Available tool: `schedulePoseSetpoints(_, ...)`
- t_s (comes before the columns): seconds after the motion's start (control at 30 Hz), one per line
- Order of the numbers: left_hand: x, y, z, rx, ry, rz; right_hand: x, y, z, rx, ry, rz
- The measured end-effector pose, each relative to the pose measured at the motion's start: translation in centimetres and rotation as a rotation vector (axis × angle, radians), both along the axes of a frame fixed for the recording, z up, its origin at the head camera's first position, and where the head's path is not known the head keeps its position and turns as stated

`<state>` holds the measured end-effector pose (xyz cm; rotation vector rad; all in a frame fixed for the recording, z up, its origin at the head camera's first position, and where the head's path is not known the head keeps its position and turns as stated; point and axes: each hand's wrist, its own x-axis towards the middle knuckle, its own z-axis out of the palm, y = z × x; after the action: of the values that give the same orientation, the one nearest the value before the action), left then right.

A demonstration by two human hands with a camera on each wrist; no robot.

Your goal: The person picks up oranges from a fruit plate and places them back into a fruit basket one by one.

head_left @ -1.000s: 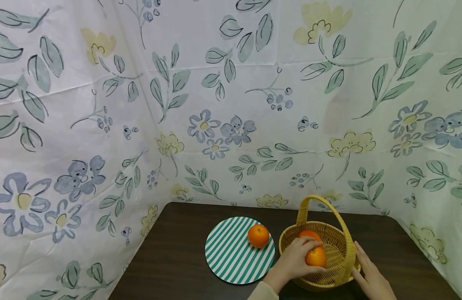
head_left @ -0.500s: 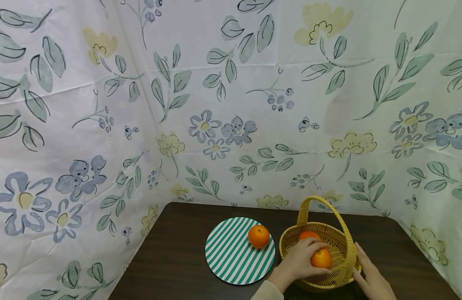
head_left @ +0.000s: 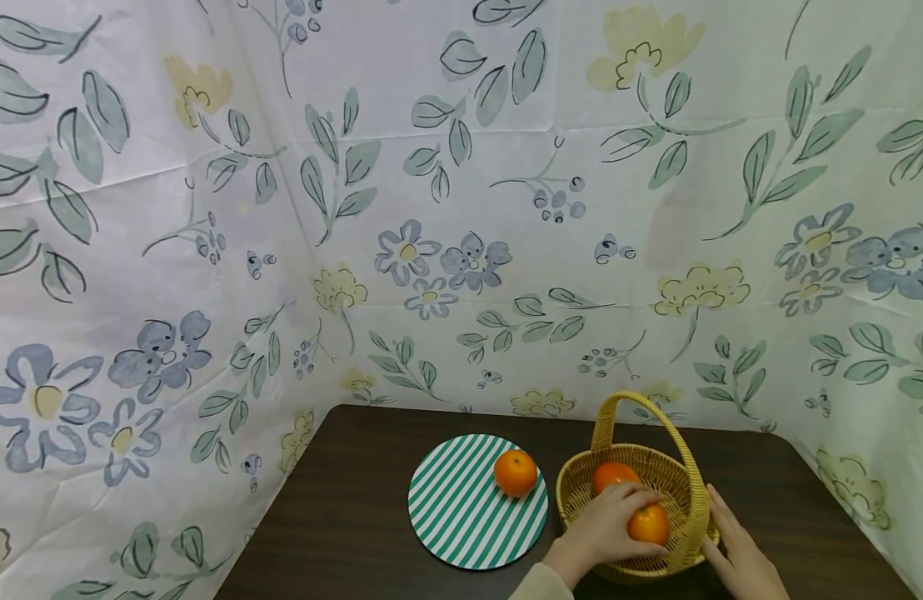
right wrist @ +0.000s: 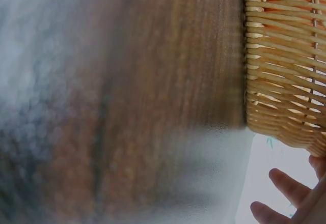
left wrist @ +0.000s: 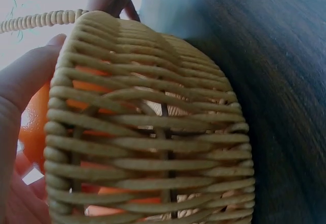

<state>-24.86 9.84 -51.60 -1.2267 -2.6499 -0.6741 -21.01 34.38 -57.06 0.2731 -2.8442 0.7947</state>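
- While the left hand (head_left: 606, 527) curls fingers and thumb round the near orange (head_left: 649, 525) inside the basket (head_left: 666, 473), the far orange (head_left: 614, 474) lies just beyond it; whether the held fruit bears on the basket floor cannot be told.
- Grip from the side and above: presumably chosen because the rim and arched handle (head_left: 643, 398) limit access.
- Right hand (head_left: 745, 550) holds nothing, fingers extended along the basket's outer right side; likely a brace against sliding or tipping.
- Third orange (head_left: 516, 473) sits on the striped plate (head_left: 461, 508), toward its right edge; flat contact presumably discourages rolling.
- Plate and basket stand side by side on the dark worktop (head_left: 334, 508), probably for short reach.
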Motion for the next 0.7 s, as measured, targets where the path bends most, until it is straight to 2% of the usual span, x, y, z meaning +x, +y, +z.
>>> schedulePoseSetpoints(0.53, 0.3, 1.1, -0.9, -0.048, -0.018, -0.013, -0.1, 0.0, 0.2, -0.016, -0.032, 0.028)
schedulePoseSetpoints(0.7, 0.1, 1.1, -1.0, -0.044, 0.003, -0.021, -0.2, -0.1, 0.3, -0.01, -0.027, 0.016)
